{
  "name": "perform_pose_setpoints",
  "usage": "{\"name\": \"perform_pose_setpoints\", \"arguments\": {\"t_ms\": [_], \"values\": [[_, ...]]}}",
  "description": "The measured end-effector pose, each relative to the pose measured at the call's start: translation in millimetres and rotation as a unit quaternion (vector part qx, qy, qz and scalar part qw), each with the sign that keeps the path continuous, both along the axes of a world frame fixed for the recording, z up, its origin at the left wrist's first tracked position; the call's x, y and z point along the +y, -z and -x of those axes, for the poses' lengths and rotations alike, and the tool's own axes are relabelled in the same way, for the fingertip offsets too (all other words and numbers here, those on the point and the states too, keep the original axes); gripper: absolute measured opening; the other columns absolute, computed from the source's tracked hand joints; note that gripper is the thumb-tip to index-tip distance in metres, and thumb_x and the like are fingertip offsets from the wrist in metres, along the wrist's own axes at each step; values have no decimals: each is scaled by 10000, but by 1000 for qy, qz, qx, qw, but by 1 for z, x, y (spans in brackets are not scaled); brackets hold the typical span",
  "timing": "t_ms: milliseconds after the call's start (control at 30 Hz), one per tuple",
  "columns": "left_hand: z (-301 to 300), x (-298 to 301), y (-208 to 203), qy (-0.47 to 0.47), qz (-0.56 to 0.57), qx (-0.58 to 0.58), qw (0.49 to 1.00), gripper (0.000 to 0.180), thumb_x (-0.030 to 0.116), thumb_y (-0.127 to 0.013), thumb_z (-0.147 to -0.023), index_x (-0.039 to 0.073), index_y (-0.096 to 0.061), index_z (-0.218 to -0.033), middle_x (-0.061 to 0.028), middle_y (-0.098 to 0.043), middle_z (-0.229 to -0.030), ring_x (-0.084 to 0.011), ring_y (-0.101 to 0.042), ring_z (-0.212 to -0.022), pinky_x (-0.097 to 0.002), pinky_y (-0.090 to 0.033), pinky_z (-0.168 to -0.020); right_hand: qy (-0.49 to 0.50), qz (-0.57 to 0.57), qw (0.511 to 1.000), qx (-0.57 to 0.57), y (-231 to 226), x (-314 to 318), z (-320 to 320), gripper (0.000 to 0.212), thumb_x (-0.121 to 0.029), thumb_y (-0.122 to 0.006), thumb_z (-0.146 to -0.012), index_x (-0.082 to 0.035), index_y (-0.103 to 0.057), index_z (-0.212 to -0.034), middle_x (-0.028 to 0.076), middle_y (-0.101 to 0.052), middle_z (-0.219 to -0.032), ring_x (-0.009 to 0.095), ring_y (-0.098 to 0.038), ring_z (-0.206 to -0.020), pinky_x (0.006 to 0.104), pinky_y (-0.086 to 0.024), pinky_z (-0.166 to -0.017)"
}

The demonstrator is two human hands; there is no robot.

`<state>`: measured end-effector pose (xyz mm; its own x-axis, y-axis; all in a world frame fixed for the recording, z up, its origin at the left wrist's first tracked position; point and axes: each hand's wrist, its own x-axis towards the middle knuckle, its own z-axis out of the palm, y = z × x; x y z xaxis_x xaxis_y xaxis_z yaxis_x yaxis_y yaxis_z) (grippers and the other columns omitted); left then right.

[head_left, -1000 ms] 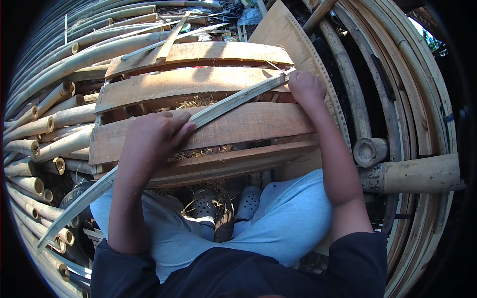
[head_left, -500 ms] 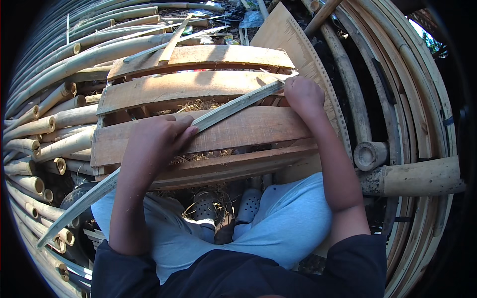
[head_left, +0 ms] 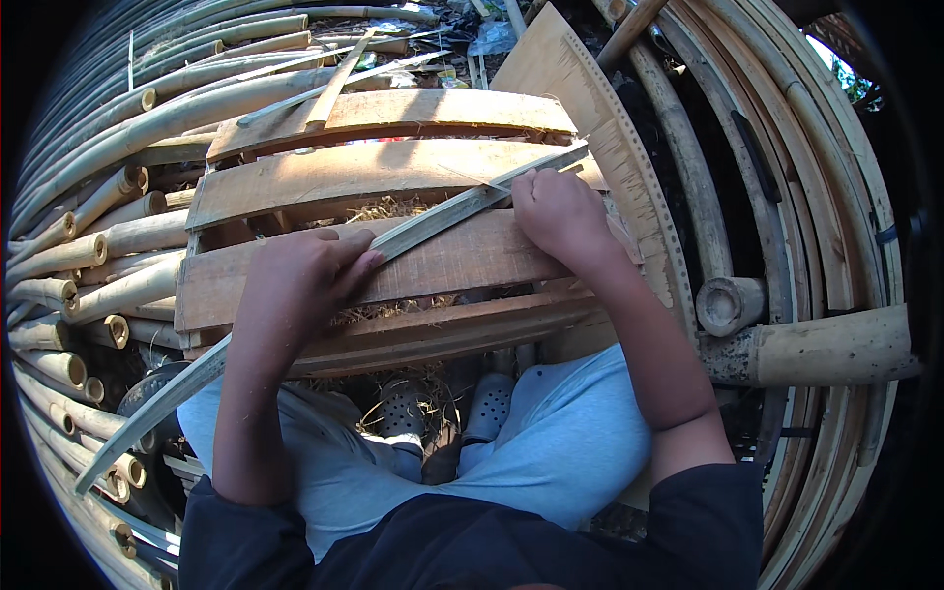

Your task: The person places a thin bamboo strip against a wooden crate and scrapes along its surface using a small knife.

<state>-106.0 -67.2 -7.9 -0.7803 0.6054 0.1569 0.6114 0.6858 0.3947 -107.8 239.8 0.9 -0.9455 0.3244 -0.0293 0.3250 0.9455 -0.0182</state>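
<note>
1. Bamboo poles (head_left: 157, 126) lie at 10 o'clock, beyond a slatted counter (head_left: 472, 258).
2. Left hand (head_left: 307, 270): grip closed around a strip (head_left: 433, 223) running from 8 to 1 o'clock.
3. Right hand (head_left: 560, 211): curled tight against it; any tool inside, cannot tell.
4. Seemingly working the strip's edge; another stroke calls for steady holding.
5. Thin board (head_left: 553, 71), 1 o'clock, may crowd the right elbow-room.

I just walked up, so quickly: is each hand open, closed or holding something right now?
Left hand: closed, holding the pale strip.
Right hand: closed, near the strip's far end; what it grips cannot be told.
</note>
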Motion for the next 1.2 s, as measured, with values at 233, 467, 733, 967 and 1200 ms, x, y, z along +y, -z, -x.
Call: {"name": "perform_pose_setpoints", "arguments": {"t_ms": [233,467,733,967,1200], "values": [[4,9,0,25,-33,-1,999,221,309,-640,-959,99,-707,-983,-165,-658,-806,-378,-653,-752,-462,-499,-670,126,-178,975,-42,16,109,17,455,-369,-405,-1030,-96,-767,-1065,116,-758,-1068,299,-733,-1004,468,-598,-758],[0,6,2,-11,-12,5,1000,223,304,-632,-964,98,-702,-1006,-166,-655,-801,-378,-650,-751,-466,-499,-672,73,-220,968,-98,-48,-1,-21,375,-254,-434,-1004,-108,-774,-1065,95,-763,-1035,294,-744,-958,448,-597,-733],[0,11,2,-34,12,24,999,274,341,-616,-976,130,-738,-1101,-146,-680,-809,-350,-674,-748,-453,-512,-684,97,-70,991,61,-62,0,-36,364,-332,-508,-1029,-31,-712,-999,216,-726,-877,372,-729,-888,488,-573,-746],[-1,10,5,-28,-18,46,998,289,388,-595,-979,132,-729,-989,-142,-662,-736,-345,-667,-714,-471,-509,-644,-228,91,962,121,-9,-26,-38,330,-280,-470,-1065,-1,-608,-956,234,-659,-797,449,-655,-787,551,-500,-732],[-2,12,3,-31,12,31,999,278,364,-614,-969,125,-741,-1031,-146,-682,-798,-348,-673,-744,-458,-513,-673,-202,71,977,-5,-7,-43,-41,333,-266,-406,-1084,15,-528,-954,229,-660,-711,412,-681,-709,510,-547,-657]]}}
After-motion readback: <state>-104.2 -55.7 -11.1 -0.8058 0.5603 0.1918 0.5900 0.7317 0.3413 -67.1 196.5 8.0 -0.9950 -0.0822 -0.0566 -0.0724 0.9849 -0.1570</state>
